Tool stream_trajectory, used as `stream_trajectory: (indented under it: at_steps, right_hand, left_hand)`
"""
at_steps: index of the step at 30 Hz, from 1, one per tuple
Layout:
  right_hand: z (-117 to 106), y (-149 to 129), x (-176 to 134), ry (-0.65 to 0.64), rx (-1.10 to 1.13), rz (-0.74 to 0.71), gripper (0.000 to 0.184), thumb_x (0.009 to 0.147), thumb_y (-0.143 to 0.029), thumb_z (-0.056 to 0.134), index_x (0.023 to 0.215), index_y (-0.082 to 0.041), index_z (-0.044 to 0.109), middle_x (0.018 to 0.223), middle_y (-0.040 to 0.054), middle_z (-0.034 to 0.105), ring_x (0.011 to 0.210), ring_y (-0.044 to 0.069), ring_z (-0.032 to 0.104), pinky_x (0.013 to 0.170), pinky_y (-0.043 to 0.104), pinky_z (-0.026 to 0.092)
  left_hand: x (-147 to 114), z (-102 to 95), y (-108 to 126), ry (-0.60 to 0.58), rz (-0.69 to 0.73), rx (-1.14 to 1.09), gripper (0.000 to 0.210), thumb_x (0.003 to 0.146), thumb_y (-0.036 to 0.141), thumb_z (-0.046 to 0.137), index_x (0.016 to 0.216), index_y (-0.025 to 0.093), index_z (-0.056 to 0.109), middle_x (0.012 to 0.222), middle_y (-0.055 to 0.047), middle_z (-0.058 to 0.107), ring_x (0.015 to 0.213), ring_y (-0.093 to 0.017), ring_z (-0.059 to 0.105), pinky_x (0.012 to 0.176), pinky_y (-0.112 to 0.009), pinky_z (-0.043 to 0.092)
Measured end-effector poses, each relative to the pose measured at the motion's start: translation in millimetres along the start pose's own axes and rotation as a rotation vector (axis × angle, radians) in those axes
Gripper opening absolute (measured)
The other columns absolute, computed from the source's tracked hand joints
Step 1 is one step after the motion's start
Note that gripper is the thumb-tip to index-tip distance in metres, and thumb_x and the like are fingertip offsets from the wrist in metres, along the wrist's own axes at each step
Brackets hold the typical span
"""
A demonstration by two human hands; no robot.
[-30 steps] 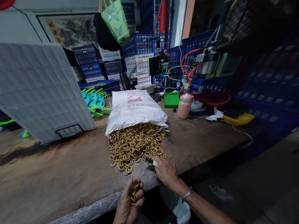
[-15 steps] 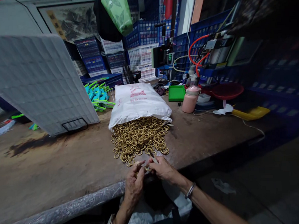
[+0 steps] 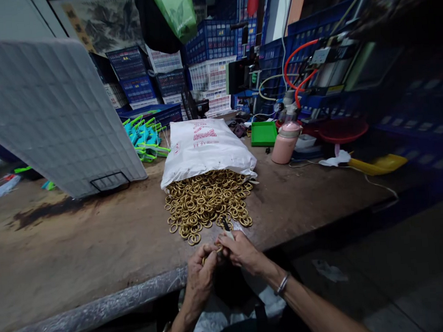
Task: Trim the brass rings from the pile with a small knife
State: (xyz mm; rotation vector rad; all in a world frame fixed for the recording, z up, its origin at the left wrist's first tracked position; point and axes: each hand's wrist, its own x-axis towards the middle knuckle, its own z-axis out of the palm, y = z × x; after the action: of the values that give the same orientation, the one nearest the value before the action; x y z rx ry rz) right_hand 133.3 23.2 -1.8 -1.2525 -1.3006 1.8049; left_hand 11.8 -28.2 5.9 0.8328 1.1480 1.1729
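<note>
My left hand (image 3: 201, 271) is closed, with a small gold-coloured ring (image 3: 220, 249) pinched at its fingertips. A second ring seems to be tucked in the same fingers, partly hidden. Close against it, at the front table edge, my right hand (image 3: 244, 253) grips a slim tool (image 3: 228, 231) with a pale body and a dark tip pointing away from me. Its exact kind is not clear, and its lower part is covered by my fingers. Just beyond both hands lies a heap of gold-coloured rings (image 3: 204, 199), spilling from the mouth of a white sack (image 3: 208, 154).
A white ribbed panel (image 3: 55, 115) stands at the left, with green and blue hangers (image 3: 146, 138) behind it. To the right are a green tray (image 3: 263, 134), a pink bottle (image 3: 285, 145) and a yellow scoop (image 3: 379, 165). Stacked crates (image 3: 213, 75) fill the back.
My fingertips have drawn closer together around the ring. The tool in my right hand shows more and points up more steeply. The whole view has shifted slightly.
</note>
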Motion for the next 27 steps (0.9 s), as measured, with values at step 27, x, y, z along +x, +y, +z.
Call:
stream_trajectory:
  at_steps: [27]
  right_hand:
    - [-2.0,3.8,-5.0,0.193,-0.739,-0.321,0.016,0.077,-0.020,0.039,0.065,-0.018,0.050,0.058,-0.0017,0.053,0.055,0.010,0.045,0.054,0.021,0.030]
  left_hand:
    - [2.9,-6.8,-6.7,0.003,-0.112,-0.089,0.034,0.069,0.048,0.060,0.068,0.016,0.050,0.051,0.006,0.044,0.037,-0.002,0.026,0.038,-0.017,0.017]
